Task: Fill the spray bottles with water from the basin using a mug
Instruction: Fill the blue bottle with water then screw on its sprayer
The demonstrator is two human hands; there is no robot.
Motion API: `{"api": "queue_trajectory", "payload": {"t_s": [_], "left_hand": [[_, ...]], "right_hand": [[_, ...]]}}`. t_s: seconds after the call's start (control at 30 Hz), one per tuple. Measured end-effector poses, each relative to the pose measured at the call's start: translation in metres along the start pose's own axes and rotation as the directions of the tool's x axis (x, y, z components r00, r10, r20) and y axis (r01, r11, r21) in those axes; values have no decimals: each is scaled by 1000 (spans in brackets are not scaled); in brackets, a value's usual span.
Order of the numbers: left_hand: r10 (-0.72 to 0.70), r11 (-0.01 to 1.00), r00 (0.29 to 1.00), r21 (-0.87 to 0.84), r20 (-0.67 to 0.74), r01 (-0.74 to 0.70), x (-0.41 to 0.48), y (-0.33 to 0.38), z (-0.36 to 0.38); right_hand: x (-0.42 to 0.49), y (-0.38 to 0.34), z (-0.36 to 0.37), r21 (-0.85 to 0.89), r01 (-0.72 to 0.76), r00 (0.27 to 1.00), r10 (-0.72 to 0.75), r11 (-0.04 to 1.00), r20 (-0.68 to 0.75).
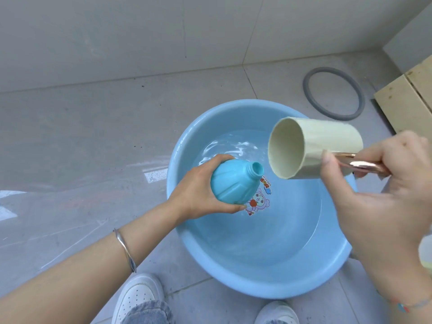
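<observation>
- Left hand, centre-left of frame: fingers wrapped round the body of a light-blue spray bottle. I see it held tilted over the basin, with its open threaded neck pointing up and right.
- Right hand, right edge of frame: closed on the shiny rose-gold handle of a cream mug.
- The mug lies tipped on its side above the basin, mouth facing left toward the bottle neck. Its lower rim is just beside the neck, and the two are apart.
- The blue basin sits on the grey tiled floor, centre of frame. It holds clear water, rippled toward the upper left.
- Cartoon sticker on the basin bottom, partly hidden by the bottle.
- Grey ring on the floor, upper right; pale wooden boards at the right edge.
- Silver bangle on the left forearm; white shoes at the bottom edge.
</observation>
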State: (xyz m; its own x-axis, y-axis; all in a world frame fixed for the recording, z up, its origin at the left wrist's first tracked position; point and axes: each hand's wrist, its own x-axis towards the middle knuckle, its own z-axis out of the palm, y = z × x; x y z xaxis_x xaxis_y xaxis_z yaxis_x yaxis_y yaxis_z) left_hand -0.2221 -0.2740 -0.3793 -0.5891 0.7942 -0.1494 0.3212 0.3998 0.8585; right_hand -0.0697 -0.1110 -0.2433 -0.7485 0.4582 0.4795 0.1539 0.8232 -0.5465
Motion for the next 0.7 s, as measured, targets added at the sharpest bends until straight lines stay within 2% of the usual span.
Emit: {"api": "queue_trajectory", "payload": {"t_s": [0.1,0.27,0.47,0.7], "left_hand": [[-9,1000,1000,11,3,9,0,-1,1],[-13,1000,1000,17,5,13,1,-1,0],[-19,999,1000,34,4,18,0,0,1],[-26,999,1000,31,4,26,1,0,1]], "right_hand": [[-11,30,16,-77,-192,975,180,978,-133],[-39,62,42,-139,-338,941,339,931,-16],[-62,83,56,-258,-283,944,316,924,98],[-71,88,64,-310,-243,945,296,919,136]]}}
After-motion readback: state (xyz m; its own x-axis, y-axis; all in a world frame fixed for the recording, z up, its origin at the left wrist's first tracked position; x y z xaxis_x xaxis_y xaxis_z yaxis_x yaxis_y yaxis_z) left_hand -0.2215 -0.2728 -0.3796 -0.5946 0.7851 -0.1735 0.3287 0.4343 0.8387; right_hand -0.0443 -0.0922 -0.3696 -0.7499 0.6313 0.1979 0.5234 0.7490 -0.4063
